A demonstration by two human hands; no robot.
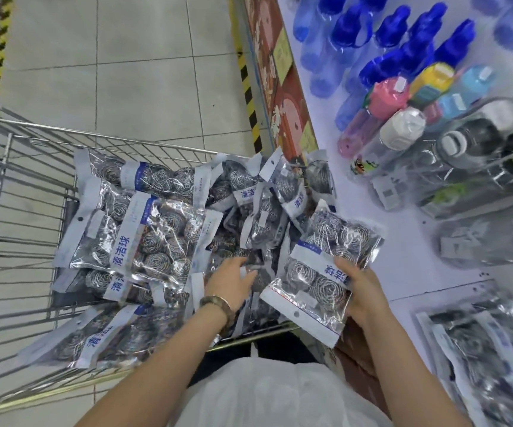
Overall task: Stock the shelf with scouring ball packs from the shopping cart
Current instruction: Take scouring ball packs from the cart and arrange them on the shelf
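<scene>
Step, I'd judge: swing the pack point(317, 272) in R hand point(361, 291) over to the shelf point(403, 241) at 3 o'clock & lay it flat next to the shelved packs point(480, 349) at 5 o'clock, labels matching. Hold the body, not the slick header strip, so it won't slip.

R hand: clamped on the pack's right edge, holding it tilted over the cart point(18, 186) near rim.

L hand point(229, 280): down on the loose packs point(144, 235) in the cart, 6 o'clock side of the heap. Fingertips are buried, so can't tell if it's got one.
</scene>
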